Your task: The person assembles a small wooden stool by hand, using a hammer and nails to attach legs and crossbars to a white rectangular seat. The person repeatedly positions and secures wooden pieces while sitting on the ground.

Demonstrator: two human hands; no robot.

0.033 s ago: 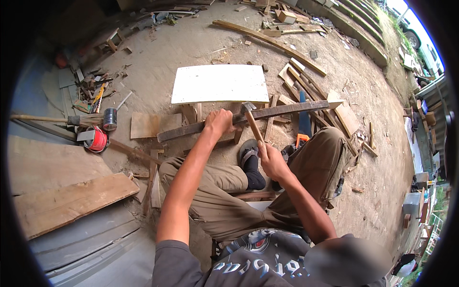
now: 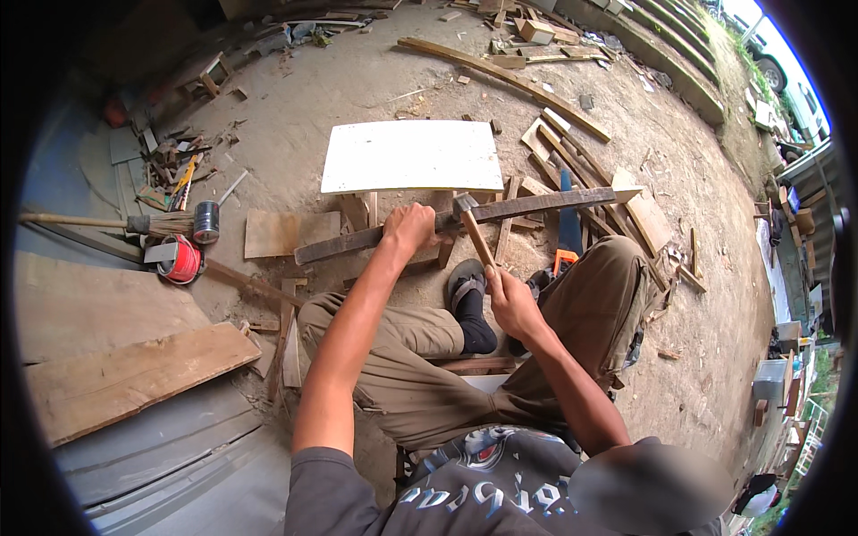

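Note:
A long, dark, rough piece of lumber (image 2: 554, 205) lies slantwise across the space before my knees, its right end higher in view. My left hand (image 2: 410, 227) is closed around it left of its middle; the fingertips are partly hidden. In my right hand (image 2: 511, 299) is a hammer (image 2: 476, 238), gripped by its wooden handle. The hammer's metal head is at the lumber, just right of my left hand; whether it touches cannot be told. Behind the lumber, a white board (image 2: 411, 156) rests on wooden supports.
A handsaw (image 2: 569, 223) with an orange handle stands near my right knee, among loose wood strips. To the left are a broom (image 2: 161, 223), a dark can (image 2: 206, 221) and a red bucket-like container (image 2: 183, 262). A wide plank (image 2: 143, 380) lies at lower left.
The hammer head sits very slightly lower in view, with a small shift of my right hand. My left hand and the lumber stay in place.

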